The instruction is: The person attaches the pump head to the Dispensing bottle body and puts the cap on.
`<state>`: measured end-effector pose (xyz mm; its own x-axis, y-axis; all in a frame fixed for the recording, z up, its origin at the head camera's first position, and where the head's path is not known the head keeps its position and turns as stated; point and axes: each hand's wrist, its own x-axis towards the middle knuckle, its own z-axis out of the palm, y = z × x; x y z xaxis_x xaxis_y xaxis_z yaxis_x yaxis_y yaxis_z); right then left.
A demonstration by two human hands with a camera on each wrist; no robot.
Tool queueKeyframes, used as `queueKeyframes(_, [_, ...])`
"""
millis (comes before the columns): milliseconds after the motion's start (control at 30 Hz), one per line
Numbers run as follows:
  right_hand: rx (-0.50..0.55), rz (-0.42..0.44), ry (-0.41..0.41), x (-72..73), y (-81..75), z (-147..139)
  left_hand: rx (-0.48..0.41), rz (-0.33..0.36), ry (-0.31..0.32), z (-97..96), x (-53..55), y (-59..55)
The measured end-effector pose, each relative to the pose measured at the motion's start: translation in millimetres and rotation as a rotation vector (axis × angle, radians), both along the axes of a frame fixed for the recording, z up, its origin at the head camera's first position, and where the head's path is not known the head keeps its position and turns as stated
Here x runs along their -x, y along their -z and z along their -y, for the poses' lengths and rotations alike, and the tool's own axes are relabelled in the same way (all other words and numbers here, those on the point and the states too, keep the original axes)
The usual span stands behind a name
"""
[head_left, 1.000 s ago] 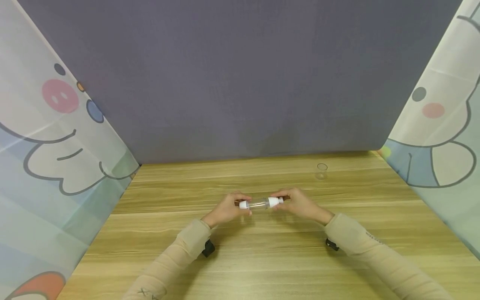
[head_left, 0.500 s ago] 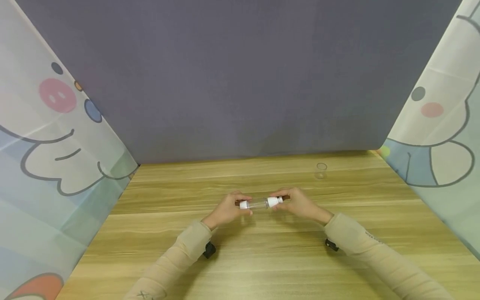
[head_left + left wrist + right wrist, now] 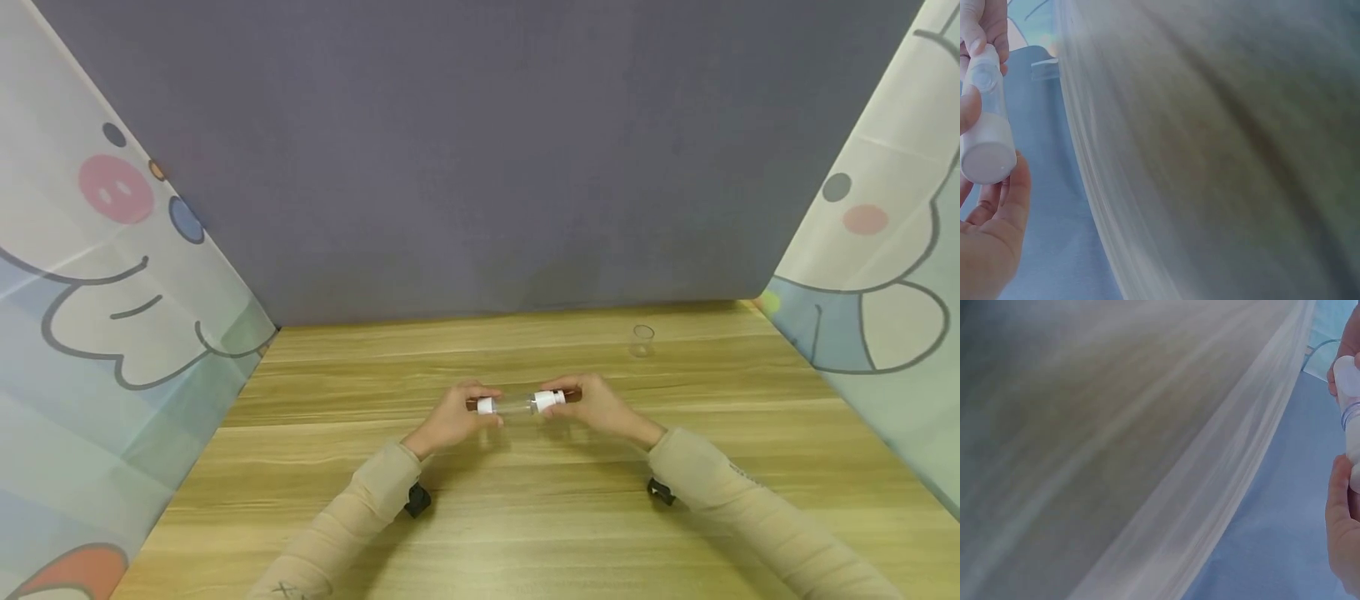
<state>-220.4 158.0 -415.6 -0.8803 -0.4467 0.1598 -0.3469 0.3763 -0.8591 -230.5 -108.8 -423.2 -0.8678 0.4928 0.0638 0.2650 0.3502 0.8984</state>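
A slim clear bottle with white ends is held sideways above the wooden table, between both hands. My left hand grips its left white end, thumb on the near side and fingers on the far side. My right hand pinches the other white end the same way. Brown shows beside both white parts, partly hidden by the fingers. In the left wrist view, the round face of the white end sits between thumb and fingers. The right wrist view cuts the bottle off at its edge.
A clear drinking glass stands on the table toward the back right. Behind the table rises a grey panel. Cartoon-printed curtains flank it on both sides.
Both hands keep almost the same place and keep hold of the bottle. The bright streak along its clear middle has faded, and its right white end looks slightly turned.
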Motion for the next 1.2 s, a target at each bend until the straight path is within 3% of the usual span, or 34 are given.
queueKeyframes(600, [0.009, 0.086, 0.018, -0.4, -2.4, 1.7, 0.002, -0.075, -0.028, -0.7, -1.9, 0.9])
queueKeyframes(1200, [0.013, 0.159, 0.017, -0.5, -4.6, -0.7, 0.014, -0.058, -0.037, -1.1, -2.3, -1.7])
